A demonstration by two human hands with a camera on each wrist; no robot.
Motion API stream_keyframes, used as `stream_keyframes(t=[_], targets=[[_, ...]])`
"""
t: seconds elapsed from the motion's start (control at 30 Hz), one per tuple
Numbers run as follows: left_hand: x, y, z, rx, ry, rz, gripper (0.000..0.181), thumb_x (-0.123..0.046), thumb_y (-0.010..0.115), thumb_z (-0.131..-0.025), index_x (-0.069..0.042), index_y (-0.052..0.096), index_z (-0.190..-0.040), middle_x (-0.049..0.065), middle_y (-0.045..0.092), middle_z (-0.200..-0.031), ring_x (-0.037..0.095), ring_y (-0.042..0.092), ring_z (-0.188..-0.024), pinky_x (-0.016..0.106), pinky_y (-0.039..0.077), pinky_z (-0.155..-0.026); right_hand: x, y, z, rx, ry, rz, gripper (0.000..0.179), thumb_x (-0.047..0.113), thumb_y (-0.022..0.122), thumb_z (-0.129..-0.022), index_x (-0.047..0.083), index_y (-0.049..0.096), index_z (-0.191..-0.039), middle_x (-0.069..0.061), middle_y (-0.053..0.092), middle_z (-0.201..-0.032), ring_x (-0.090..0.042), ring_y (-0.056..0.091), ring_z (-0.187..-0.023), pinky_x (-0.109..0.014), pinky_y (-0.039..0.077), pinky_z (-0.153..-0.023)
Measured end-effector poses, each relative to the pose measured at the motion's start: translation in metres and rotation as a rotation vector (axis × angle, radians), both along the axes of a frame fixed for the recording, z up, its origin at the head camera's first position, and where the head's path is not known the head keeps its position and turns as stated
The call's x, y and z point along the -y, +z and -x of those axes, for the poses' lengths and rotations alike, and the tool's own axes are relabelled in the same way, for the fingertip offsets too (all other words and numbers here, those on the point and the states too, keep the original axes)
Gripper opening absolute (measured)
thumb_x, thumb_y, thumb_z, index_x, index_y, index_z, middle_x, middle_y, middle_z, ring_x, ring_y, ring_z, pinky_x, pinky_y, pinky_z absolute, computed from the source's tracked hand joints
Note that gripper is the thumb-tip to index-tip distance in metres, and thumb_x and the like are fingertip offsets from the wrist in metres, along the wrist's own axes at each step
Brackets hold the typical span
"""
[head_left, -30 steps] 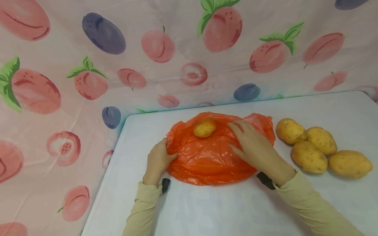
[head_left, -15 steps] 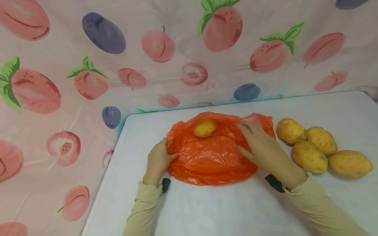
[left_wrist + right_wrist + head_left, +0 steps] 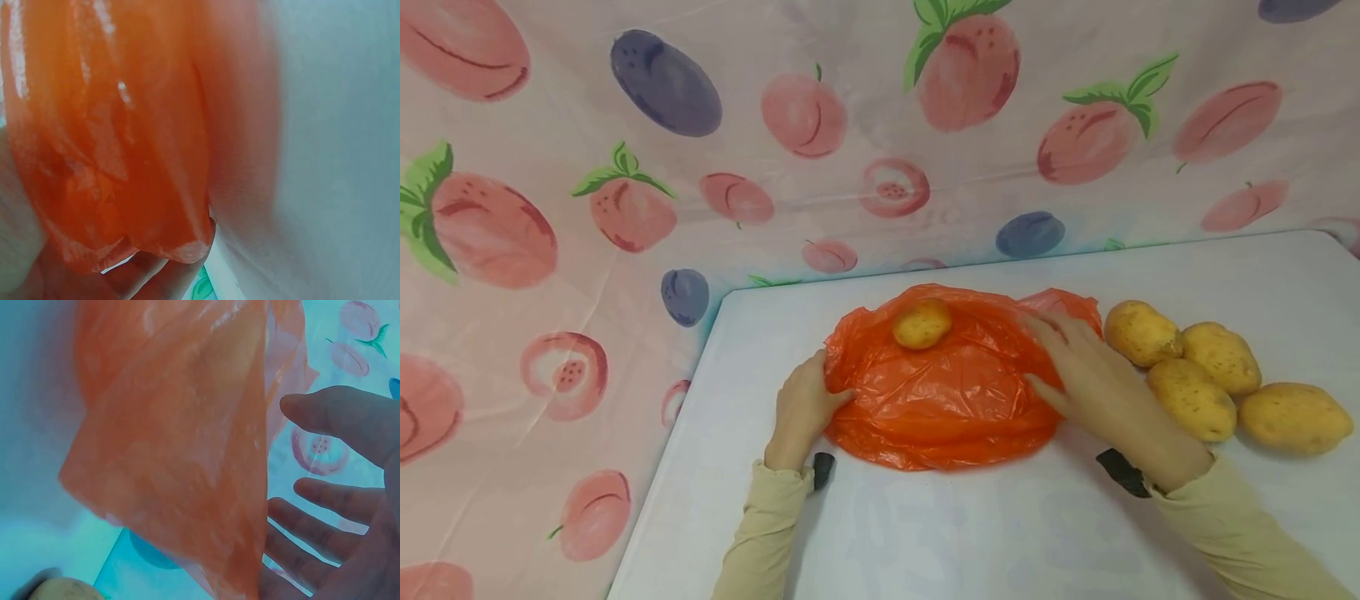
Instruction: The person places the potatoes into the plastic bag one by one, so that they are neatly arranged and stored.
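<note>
A crumpled orange-red plastic bag (image 3: 917,417) lies on the white table, with one potato (image 3: 922,324) on it near its far edge. At the bag's left side my left hand (image 3: 802,408) grips the film, thumb on top; the left wrist view shows fingers behind the bag (image 3: 125,156). My right hand (image 3: 1093,379) is over the bag's right end, fingers spread and holding nothing. In the right wrist view its thumb (image 3: 337,415) and fingers stand apart, beside the bag (image 3: 181,450). Whether those fingertips touch the film I cannot tell.
Several potatoes (image 3: 1191,400) lie in a cluster on the table (image 3: 970,533), right of the bag and close to my right forearm. Behind the table hangs a fruit-printed cloth (image 3: 850,100). Dark bands (image 3: 1123,473) show at both wrists.
My right hand has moved right, away from the potato on the bag, toward the bag's right end. The left hand, bag and potatoes stay about where they were.
</note>
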State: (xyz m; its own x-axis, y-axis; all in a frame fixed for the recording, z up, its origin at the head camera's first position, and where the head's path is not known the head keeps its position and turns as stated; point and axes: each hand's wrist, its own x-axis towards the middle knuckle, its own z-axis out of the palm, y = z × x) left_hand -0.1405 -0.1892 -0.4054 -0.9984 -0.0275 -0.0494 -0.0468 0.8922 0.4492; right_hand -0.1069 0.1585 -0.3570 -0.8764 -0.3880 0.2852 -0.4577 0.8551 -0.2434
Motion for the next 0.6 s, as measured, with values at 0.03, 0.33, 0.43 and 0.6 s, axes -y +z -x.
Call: stream_keyframes(t=[0.03,0.33,0.43,0.6], targets=[[0.000,0.000,0.000,0.001,-0.001,0.002,0.073,-0.027,0.084,-0.080,-0.001,0.049,-0.140,0.016,0.063,-0.128,0.033,0.061,-0.111,0.049,0.053,-0.096,-0.001,0.000,0.000,-0.007,0.000,-0.002,0.076,0.019,0.081,-0.083,0.001,0.042,-0.146,-0.020,0.048,-0.134,-0.038,0.052,-0.118,-0.054,0.057,-0.083],[0.000,0.002,0.000,0.005,0.005,0.004,0.071,-0.028,0.084,-0.080,-0.002,0.051,-0.137,0.015,0.065,-0.125,0.033,0.062,-0.109,0.049,0.053,-0.093,-0.015,0.003,-0.005,-0.006,-0.009,0.001,0.071,0.014,0.080,-0.082,-0.006,0.044,-0.140,-0.025,0.048,-0.133,-0.043,0.048,-0.121,-0.061,0.052,-0.088],[0.000,0.002,0.000,0.005,0.006,0.006,0.071,-0.028,0.084,-0.080,-0.002,0.051,-0.137,0.015,0.065,-0.125,0.033,0.062,-0.109,0.049,0.053,-0.093,-0.020,0.002,-0.005,-0.027,-0.004,0.009,0.071,0.014,0.081,-0.081,-0.006,0.045,-0.139,-0.025,0.049,-0.132,-0.043,0.049,-0.119,-0.059,0.053,-0.086],[0.000,0.002,0.000,0.008,0.005,0.002,0.074,-0.028,0.084,-0.080,-0.002,0.049,-0.140,0.015,0.063,-0.128,0.033,0.061,-0.111,0.049,0.053,-0.095,-0.027,0.002,-0.007,-0.043,-0.010,0.009,0.075,0.014,0.082,-0.080,-0.004,0.043,-0.141,-0.026,0.049,-0.131,-0.044,0.051,-0.116,-0.056,0.057,-0.078]])
